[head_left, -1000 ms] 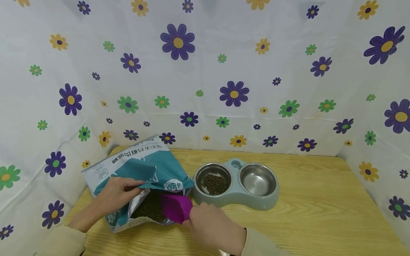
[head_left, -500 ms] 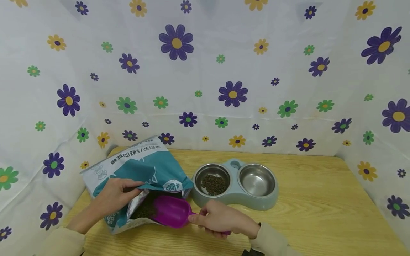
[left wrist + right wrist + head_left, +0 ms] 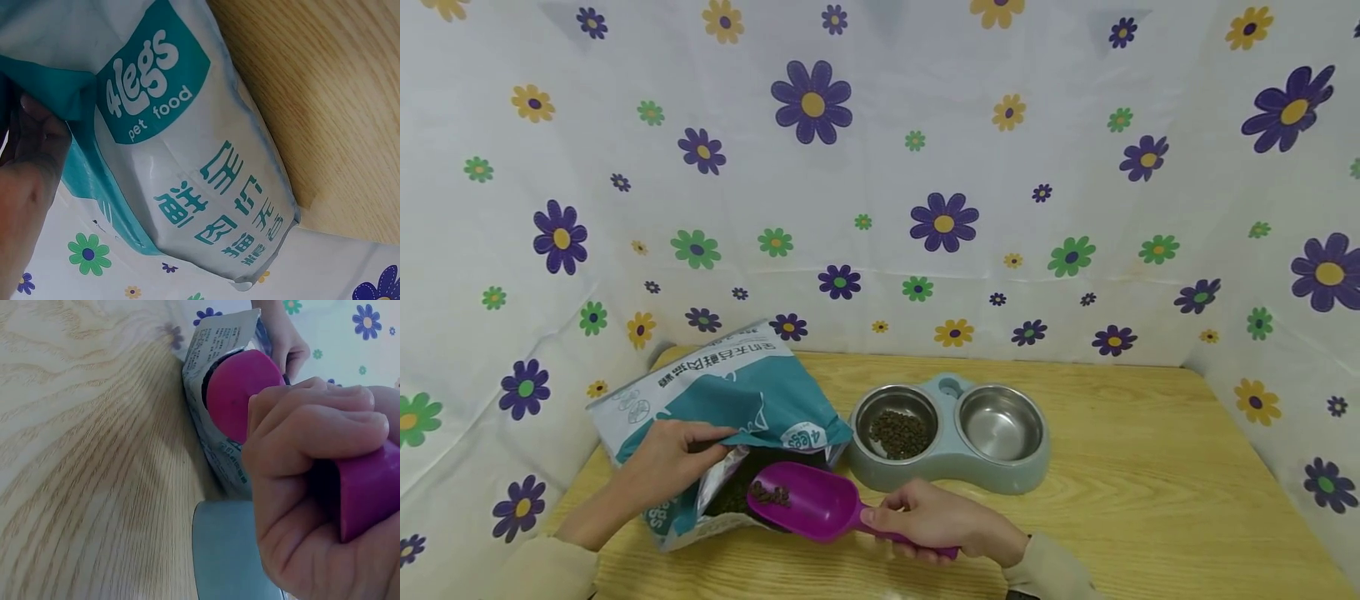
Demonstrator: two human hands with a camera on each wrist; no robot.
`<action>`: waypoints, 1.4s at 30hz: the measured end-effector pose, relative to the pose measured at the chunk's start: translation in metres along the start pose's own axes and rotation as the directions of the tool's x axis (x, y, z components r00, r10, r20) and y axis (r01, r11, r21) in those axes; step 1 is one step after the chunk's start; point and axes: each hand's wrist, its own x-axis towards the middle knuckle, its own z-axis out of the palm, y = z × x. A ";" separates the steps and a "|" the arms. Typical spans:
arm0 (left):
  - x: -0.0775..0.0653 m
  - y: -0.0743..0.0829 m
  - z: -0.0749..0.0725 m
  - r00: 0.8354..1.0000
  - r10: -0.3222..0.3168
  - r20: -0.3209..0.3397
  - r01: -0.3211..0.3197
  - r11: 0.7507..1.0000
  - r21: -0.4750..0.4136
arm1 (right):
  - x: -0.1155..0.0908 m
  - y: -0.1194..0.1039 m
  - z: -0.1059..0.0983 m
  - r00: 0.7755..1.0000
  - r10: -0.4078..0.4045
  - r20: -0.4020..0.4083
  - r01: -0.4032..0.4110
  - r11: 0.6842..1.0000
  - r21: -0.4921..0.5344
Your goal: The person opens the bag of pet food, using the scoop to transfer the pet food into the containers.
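A teal and white pet food bag lies on the table with its mouth facing front right. My left hand pinches the upper edge of that mouth and lifts it. Inside, brown kibble shows in the shadow. My right hand grips the handle of a magenta scoop, fingers curled round it. The scoop's front end sits at the bag's mouth, with a little kibble near its tip. In the right wrist view the scoop's rounded back covers part of the bag's opening.
Behind my right hand stands a blue-grey double feeder. Its left steel bowl contains some kibble; the right steel bowl is bare metal. A flower-patterned cloth rises behind the wooden table.
My right hand has drawn the scoop back to the right and turned it face up, so kibble in it now shows. The left hand still holds the bag's edge in place.
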 end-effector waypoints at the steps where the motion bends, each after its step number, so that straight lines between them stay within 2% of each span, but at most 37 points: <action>1: 0.000 0.000 0.000 1.000 0.000 0.000 0.000 1.000 0.000 | -0.001 0.001 0.000 1.000 -0.005 0.002 0.005 1.000 -0.001; 11: 0.000 -0.001 -0.001 1.000 -0.011 0.016 0.011 1.000 -0.001 | -0.015 0.001 -0.017 0.997 -0.062 0.045 0.061 0.998 0.035; 18: 0.002 0.001 -0.004 0.998 -0.050 0.043 0.050 0.999 -0.007 | -0.029 -0.003 -0.033 0.995 -0.101 0.026 0.099 0.993 0.070; 23: 0.002 0.002 -0.004 0.997 -0.060 0.050 0.060 0.998 -0.002 | -0.037 -0.006 -0.045 0.994 -0.105 0.001 0.105 0.994 0.043; 28: 0.001 0.002 -0.004 0.997 -0.054 0.052 0.054 0.999 0.001 | -0.047 -0.011 -0.058 0.991 -0.110 -0.076 0.107 0.993 -0.050; 33: 0.001 0.000 -0.003 0.998 -0.043 0.045 0.043 0.999 0.000 | -0.056 -0.015 -0.071 0.970 -0.142 -0.198 0.095 0.969 -0.227; 37: 0.000 0.000 -0.002 0.998 -0.038 0.042 0.038 0.999 -0.001 | -0.060 -0.017 -0.080 0.945 -0.158 -0.286 0.045 0.930 -0.365; 42: 0.001 0.000 -0.003 0.998 -0.040 0.045 0.040 0.999 -0.014 | -0.062 -0.020 -0.089 0.908 -0.198 -0.370 -0.023 0.858 -0.513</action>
